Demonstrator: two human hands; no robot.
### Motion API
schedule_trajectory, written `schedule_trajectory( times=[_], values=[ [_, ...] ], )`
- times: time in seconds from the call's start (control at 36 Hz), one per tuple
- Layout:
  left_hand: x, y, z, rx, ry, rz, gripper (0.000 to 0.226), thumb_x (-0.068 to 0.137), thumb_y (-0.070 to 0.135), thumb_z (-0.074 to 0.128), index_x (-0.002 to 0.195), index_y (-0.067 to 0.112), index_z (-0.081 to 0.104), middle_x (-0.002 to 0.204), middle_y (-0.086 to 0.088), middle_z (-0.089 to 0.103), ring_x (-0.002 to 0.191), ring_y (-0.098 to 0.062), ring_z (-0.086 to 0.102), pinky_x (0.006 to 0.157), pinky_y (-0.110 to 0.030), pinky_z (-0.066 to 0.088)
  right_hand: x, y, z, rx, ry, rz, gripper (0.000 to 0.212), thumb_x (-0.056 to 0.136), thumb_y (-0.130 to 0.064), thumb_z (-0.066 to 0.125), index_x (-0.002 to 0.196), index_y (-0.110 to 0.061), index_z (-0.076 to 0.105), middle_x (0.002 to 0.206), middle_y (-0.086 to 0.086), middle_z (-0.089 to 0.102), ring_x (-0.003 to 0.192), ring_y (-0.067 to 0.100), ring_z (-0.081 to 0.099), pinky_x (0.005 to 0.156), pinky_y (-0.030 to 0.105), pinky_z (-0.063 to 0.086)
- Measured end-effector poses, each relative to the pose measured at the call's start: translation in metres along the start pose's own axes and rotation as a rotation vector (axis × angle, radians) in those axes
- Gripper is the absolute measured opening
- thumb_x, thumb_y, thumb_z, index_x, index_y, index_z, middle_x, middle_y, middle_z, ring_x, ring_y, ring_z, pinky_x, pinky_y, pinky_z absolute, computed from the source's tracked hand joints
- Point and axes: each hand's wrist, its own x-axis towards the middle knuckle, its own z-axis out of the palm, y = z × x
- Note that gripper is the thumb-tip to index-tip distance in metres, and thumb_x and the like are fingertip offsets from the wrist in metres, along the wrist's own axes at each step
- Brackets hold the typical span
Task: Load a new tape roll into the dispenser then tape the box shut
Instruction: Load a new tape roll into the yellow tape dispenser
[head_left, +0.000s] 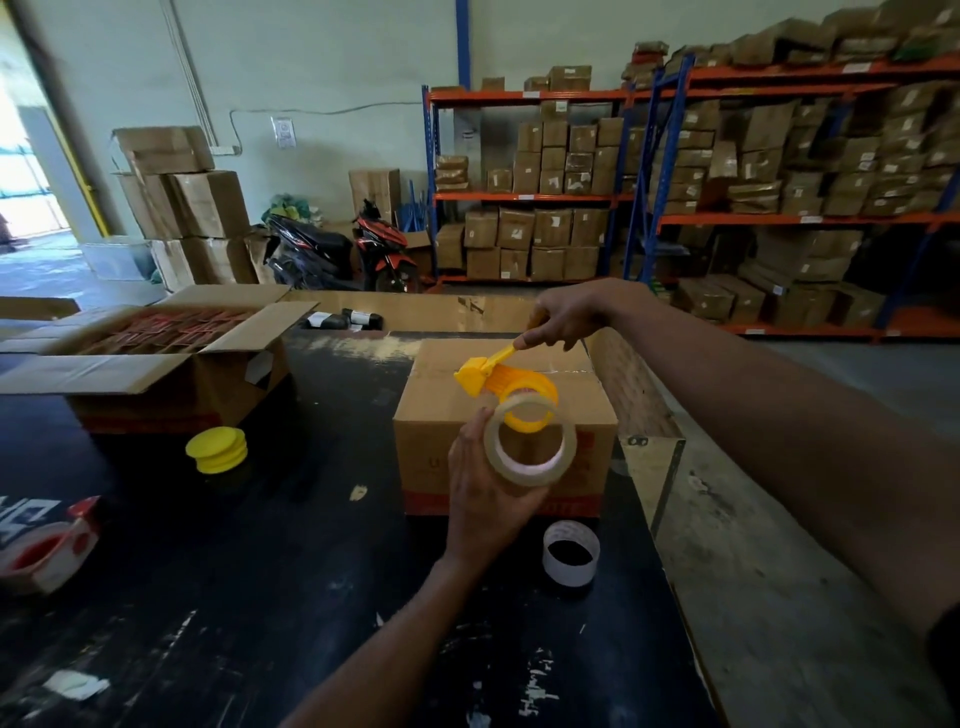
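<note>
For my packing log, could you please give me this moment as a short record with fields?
left hand: holds the new tape roll upright
right hand: holds the yellow dispenser by its handle
roll: just in front of the dispenser's hub, not yet seated
box: flaps closed, behind both hands
empty core: standing on the black table
yellow cap: on the table, left of the box

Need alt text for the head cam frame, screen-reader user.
Over a closed cardboard box on a black table, the left hand holds a clear tape roll up to a yellow dispenser gripped by the right hand. An empty core stands nearby.
</note>
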Motion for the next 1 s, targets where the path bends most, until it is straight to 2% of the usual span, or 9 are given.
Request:
schedule_trajectory(
  times=[0.08,0.22,0.39,0.5,0.56,0.64,0.78,0.89,1.0],
  values=[
    [0.014,0.016,0.008,-0.031,0.064,-0.036,0.107,0.07,0.048,0.088,0.153,0.022,0.026,0.156,0.008,0.035,0.147,-0.01,0.033,0.119,-0.045,0.032,-0.007,-0.003,0.0,0.014,0.004,-0.012,0.063,0.092,-0.055,0.065,0.128,-0.003,0.064,0.128,0.015,0.064,0.114,0.025,0.063,0.081,0.03,0.058],
    [0.025,0.019,0.018,-0.008,0.112,-0.094,0.106,0.07,0.05,0.086,0.153,0.018,0.029,0.155,0.0,0.04,0.146,-0.018,0.037,0.116,-0.05,0.034,-0.024,-0.009,-0.005,0.064,-0.01,-0.021,0.058,0.095,-0.05,0.064,0.128,-0.002,0.064,0.127,0.014,0.064,0.118,0.025,0.063,0.091,0.036,0.059],
    [0.029,0.014,0.018,-0.015,0.161,-0.127,0.108,0.067,0.046,0.088,0.153,0.028,0.024,0.151,0.0,0.042,0.142,-0.019,0.038,0.112,-0.055,0.038,-0.043,-0.004,-0.017,0.158,-0.016,-0.033,0.046,0.097,-0.045,0.064,0.115,-0.003,0.071,0.115,0.011,0.068,0.111,0.022,0.065,0.081,0.031,0.058],
    [0.03,0.013,0.019,-0.087,0.18,-0.147,0.11,0.066,0.036,0.092,0.151,0.038,0.021,0.151,0.01,0.037,0.143,-0.012,0.034,0.114,-0.052,0.039,-0.054,-0.001,-0.021,0.251,-0.013,-0.048,0.04,0.097,-0.043,0.065,0.111,-0.007,0.074,0.117,0.012,0.068,0.111,0.022,0.066,0.084,0.032,0.058],
    [0.032,0.013,0.019,-0.133,0.183,-0.148,0.109,0.066,0.033,0.092,0.15,0.036,0.023,0.151,0.014,0.034,0.143,-0.012,0.035,0.114,-0.05,0.04,-0.058,0.001,-0.021,0.29,-0.032,-0.045,0.04,0.096,-0.043,0.066,0.112,-0.007,0.073,0.118,0.011,0.069,0.112,0.022,0.067,0.085,0.032,0.058],
    [0.039,0.018,0.022,-0.222,0.185,-0.181,0.108,0.067,0.03,0.093,0.151,0.03,0.025,0.152,0.003,0.039,0.141,-0.016,0.042,0.11,-0.05,0.045,-0.063,0.003,-0.013,0.31,-0.075,-0.026,0.045,0.091,-0.046,0.071,0.115,-0.008,0.073,0.115,0.009,0.073,0.106,0.02,0.069,0.084,0.03,0.057],
    [0.043,0.023,0.022,-0.262,0.147,-0.177,0.107,0.065,0.03,0.095,0.149,0.026,0.027,0.148,0.002,0.043,0.137,-0.016,0.046,0.109,-0.047,0.047,-0.071,0.0,-0.002,0.371,-0.128,0.03,0.048,0.087,-0.029,0.08,0.13,-0.019,0.061,0.125,0.016,0.067,0.103,0.023,0.065,0.098,0.043,0.055],
    [0.042,0.029,0.022,-0.281,0.131,-0.204,0.105,0.063,0.041,0.094,0.146,0.027,0.031,0.143,0.003,0.048,0.132,-0.014,0.05,0.103,-0.047,0.052,-0.075,-0.008,0.001,0.272,-0.16,0.079,0.062,0.087,-0.02,0.08,0.135,-0.037,0.046,0.124,0.008,0.066,0.109,0.024,0.065,0.102,0.052,0.048],
    [0.047,0.037,0.025,-0.294,0.114,-0.17,0.106,0.063,0.04,0.095,0.145,0.025,0.029,0.146,0.001,0.046,0.134,-0.016,0.05,0.106,-0.045,0.051,-0.07,-0.018,0.012,0.254,-0.044,0.064,0.049,0.085,-0.023,0.081,0.122,-0.027,0.049,0.115,0.006,0.069,0.107,0.022,0.065,0.1,0.051,0.049]
  ],
)
